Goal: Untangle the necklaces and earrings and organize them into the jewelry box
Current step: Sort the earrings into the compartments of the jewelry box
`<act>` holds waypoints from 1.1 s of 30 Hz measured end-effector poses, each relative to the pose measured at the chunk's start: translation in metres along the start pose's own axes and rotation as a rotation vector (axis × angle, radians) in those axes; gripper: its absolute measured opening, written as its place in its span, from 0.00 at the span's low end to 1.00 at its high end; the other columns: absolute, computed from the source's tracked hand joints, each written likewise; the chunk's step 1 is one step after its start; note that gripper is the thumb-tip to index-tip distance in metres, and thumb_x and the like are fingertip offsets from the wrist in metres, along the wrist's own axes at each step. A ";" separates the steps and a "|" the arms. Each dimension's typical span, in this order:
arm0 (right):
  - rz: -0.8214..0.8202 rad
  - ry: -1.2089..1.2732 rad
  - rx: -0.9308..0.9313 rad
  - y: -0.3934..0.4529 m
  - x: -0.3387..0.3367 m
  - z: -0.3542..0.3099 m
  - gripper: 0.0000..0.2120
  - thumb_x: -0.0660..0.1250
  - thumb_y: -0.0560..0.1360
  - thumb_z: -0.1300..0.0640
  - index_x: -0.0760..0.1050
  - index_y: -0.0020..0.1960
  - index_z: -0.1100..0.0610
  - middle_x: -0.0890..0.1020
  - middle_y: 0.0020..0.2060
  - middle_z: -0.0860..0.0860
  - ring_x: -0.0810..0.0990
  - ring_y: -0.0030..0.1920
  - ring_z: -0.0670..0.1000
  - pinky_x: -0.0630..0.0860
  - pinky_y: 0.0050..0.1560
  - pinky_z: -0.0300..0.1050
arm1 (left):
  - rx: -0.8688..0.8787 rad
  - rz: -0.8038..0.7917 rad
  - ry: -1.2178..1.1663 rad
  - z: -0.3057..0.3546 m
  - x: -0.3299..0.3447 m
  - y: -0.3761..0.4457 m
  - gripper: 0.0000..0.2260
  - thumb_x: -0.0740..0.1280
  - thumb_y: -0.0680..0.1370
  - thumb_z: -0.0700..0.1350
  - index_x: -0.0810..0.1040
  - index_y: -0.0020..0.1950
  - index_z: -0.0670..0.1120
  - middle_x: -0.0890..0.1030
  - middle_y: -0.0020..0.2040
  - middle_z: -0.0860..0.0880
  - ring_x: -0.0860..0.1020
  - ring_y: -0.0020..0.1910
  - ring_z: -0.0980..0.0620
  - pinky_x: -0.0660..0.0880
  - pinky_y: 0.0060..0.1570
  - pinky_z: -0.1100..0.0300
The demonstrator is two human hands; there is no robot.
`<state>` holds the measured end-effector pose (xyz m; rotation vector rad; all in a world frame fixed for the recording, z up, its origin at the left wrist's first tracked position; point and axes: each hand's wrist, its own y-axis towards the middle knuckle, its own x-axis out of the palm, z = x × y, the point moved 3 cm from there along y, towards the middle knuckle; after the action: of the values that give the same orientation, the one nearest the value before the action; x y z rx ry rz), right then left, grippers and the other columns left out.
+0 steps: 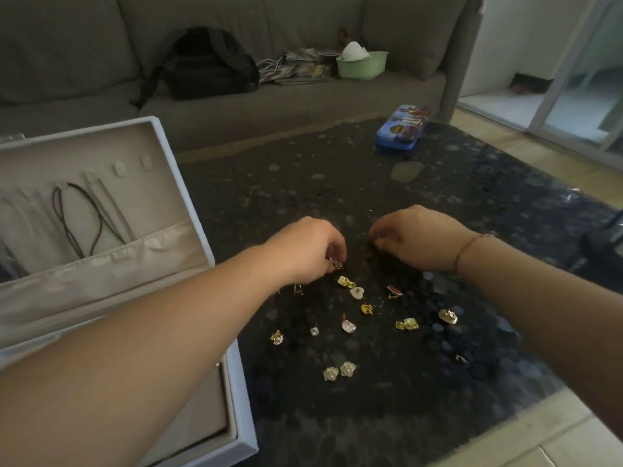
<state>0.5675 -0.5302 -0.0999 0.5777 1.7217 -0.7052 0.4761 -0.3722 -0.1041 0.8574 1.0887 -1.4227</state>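
Several small earrings (347, 282) lie scattered on the dark speckled table (337, 183), gold, white and red ones. My left hand (305, 251) has its fingers curled down and pinches a small gold earring (335, 263) at the top of the scatter. My right hand (414, 239), with a thin bracelet on the wrist, pinches a small piece at its fingertips; that piece is barely visible. The white jewelry box (188, 197) stands open at the left. Black cord necklaces (84, 217) hang inside its lid above a fabric pocket.
A blue tin case (403, 128) sits at the far side of the table. Behind the table stands a grey sofa (84, 55) with a black backpack (209, 62), magazines and a green bowl (362, 64). A dark object (603, 237) pokes in at the right edge.
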 end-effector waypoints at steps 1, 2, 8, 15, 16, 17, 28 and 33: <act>-0.003 -0.037 0.005 0.002 0.000 -0.002 0.12 0.60 0.80 0.49 0.73 0.62 0.41 0.78 0.55 0.46 0.78 0.55 0.50 0.78 0.55 0.50 | 0.001 -0.004 0.009 -0.001 0.000 0.000 0.09 0.71 0.77 0.43 0.81 0.53 0.57 0.79 0.51 0.56 0.78 0.49 0.55 0.79 0.51 0.56; -0.005 -0.074 0.011 0.003 -0.001 -0.003 0.11 0.60 0.80 0.49 0.74 0.61 0.42 0.78 0.54 0.47 0.78 0.53 0.51 0.79 0.54 0.51 | 0.001 -0.008 0.017 -0.002 -0.001 -0.001 0.08 0.71 0.77 0.44 0.80 0.51 0.57 0.78 0.48 0.56 0.78 0.47 0.55 0.79 0.49 0.56; 0.005 -0.185 0.023 0.004 0.000 -0.009 0.06 0.61 0.79 0.49 0.73 0.55 0.45 0.76 0.46 0.47 0.77 0.47 0.51 0.78 0.45 0.47 | 0.021 -0.087 0.009 -0.009 -0.003 -0.014 0.10 0.71 0.78 0.43 0.79 0.56 0.56 0.78 0.47 0.57 0.78 0.45 0.57 0.78 0.45 0.61; 0.169 0.245 0.048 -0.033 -0.016 -0.026 0.04 0.67 0.77 0.52 0.75 0.49 0.43 0.80 0.42 0.42 0.78 0.44 0.41 0.75 0.43 0.36 | 0.209 0.307 -0.082 -0.019 -0.054 -0.100 0.12 0.68 0.79 0.41 0.80 0.60 0.54 0.77 0.53 0.58 0.76 0.51 0.61 0.74 0.53 0.67; 0.192 0.325 0.029 -0.042 -0.017 -0.037 0.04 0.69 0.76 0.52 0.76 0.48 0.43 0.81 0.41 0.41 0.78 0.43 0.39 0.72 0.41 0.33 | 0.237 0.380 -0.099 -0.026 -0.062 -0.124 0.10 0.68 0.79 0.40 0.81 0.58 0.52 0.78 0.52 0.58 0.76 0.51 0.61 0.73 0.52 0.69; 0.214 0.398 0.010 -0.049 -0.018 -0.049 0.05 0.70 0.75 0.53 0.77 0.48 0.44 0.82 0.40 0.41 0.78 0.41 0.37 0.71 0.40 0.31 | 0.251 0.436 -0.098 -0.037 -0.068 -0.147 0.09 0.68 0.79 0.39 0.82 0.56 0.50 0.79 0.51 0.57 0.77 0.51 0.61 0.72 0.52 0.71; 0.169 0.428 -0.402 -0.065 -0.014 -0.255 0.05 0.69 0.74 0.50 0.78 0.51 0.44 0.82 0.43 0.39 0.80 0.40 0.40 0.78 0.43 0.35 | -0.040 0.495 0.006 -0.146 -0.038 -0.284 0.13 0.63 0.76 0.53 0.80 0.58 0.53 0.78 0.54 0.58 0.74 0.56 0.61 0.68 0.59 0.70; 0.195 0.215 -0.394 -0.046 0.011 -0.286 0.05 0.66 0.76 0.45 0.76 0.51 0.42 0.82 0.44 0.41 0.76 0.37 0.40 0.75 0.41 0.39 | -0.032 0.354 0.049 -0.143 -0.026 -0.279 0.21 0.56 0.78 0.63 0.73 0.68 0.59 0.73 0.63 0.63 0.68 0.64 0.61 0.68 0.65 0.58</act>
<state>0.3394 -0.3580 -0.0493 0.5481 1.9068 -0.1603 0.1941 -0.2334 -0.0819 1.0101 0.9384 -1.0920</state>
